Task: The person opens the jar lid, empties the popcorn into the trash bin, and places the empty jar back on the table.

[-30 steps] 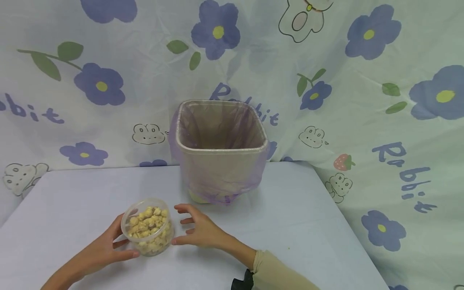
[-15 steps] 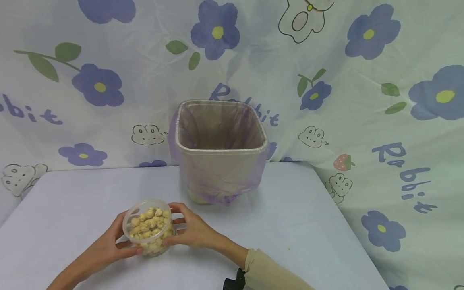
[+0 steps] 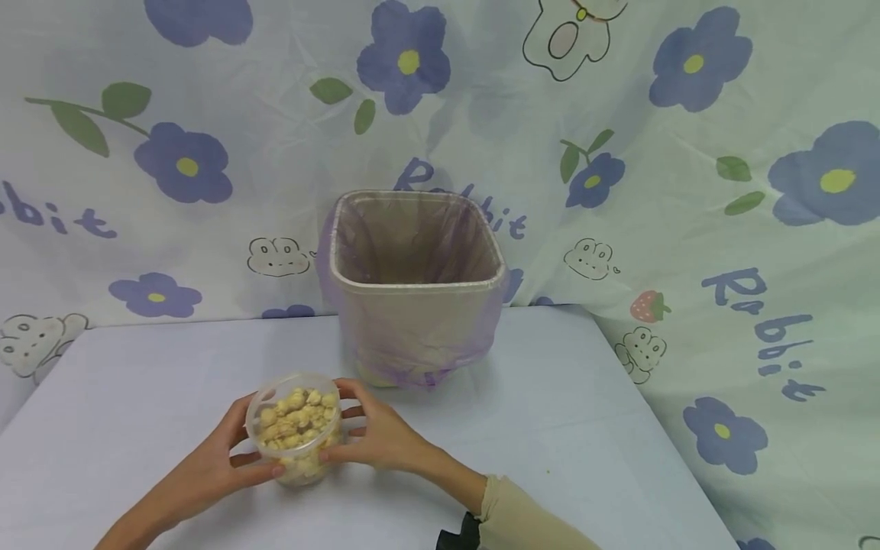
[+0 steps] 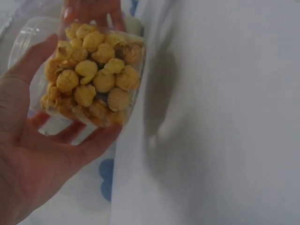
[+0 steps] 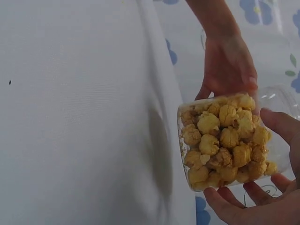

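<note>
A clear plastic tub of popcorn (image 3: 296,428) stands between my two hands in the head view, mouth up and without a lid. My left hand (image 3: 216,462) grips its left side, thumb at the front and fingers behind. On the opposite wall, my right hand (image 3: 385,435) holds the tub with its fingers curved around it. Yellow popcorn pieces (image 4: 96,70) show through the side wall in the left wrist view. In the right wrist view, the tub's base (image 5: 183,145) appears slightly off the tabletop, its shadow beside it.
Behind the tub, a beige bin (image 3: 419,321) lined with a thin purple bag stands at the table's back, its mouth upward. The white table (image 3: 584,458) meets a flower-printed curtain (image 3: 289,183) at the back and right. A tiny dark speck (image 5: 10,82) lies on the tabletop.
My right hand has closed in from a gap beside the tub to grip its wall. Held by both hands, the tub has since shifted a little to the right.
</note>
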Motion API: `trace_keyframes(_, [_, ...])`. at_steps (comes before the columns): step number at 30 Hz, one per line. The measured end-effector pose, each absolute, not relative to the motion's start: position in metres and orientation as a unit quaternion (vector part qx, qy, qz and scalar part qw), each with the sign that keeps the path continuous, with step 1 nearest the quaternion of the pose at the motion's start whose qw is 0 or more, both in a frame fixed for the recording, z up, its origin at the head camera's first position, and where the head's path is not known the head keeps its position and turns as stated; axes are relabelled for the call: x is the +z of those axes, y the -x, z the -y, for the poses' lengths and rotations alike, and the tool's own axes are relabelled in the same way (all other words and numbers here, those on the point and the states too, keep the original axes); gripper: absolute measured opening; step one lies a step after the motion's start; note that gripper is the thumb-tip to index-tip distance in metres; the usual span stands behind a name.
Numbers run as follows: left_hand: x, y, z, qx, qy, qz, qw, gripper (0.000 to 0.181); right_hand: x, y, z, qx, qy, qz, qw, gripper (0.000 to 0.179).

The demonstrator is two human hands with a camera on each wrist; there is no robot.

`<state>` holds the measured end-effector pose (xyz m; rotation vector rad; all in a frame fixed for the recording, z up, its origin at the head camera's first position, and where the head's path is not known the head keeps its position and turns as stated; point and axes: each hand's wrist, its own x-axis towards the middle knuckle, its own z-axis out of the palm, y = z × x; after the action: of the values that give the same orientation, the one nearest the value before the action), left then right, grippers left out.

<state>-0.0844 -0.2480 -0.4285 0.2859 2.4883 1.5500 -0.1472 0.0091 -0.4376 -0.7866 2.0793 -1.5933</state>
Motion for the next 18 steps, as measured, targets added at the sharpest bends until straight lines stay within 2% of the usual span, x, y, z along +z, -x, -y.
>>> trace_keyframes(6, [-0.412,0.080,0.231,0.501,-0.104,-0.855,0.082,0.091,-0.429,0.141,-0.023,-0.579,0.280,-0.741,0.194,0.088])
trace_keyframes(12, [-0.396,0.076,0.217,0.516,-0.110,-0.843,0.101,0.089,-0.415,0.134,-0.039,-0.605,0.295,-0.715,0.189,0.089])
trace_keyframes(18, [-0.380,0.075,0.202,0.519,-0.141,-0.838,0.090,0.090,-0.397,0.128,-0.055,-0.613,0.313,-0.704,0.176,0.090])
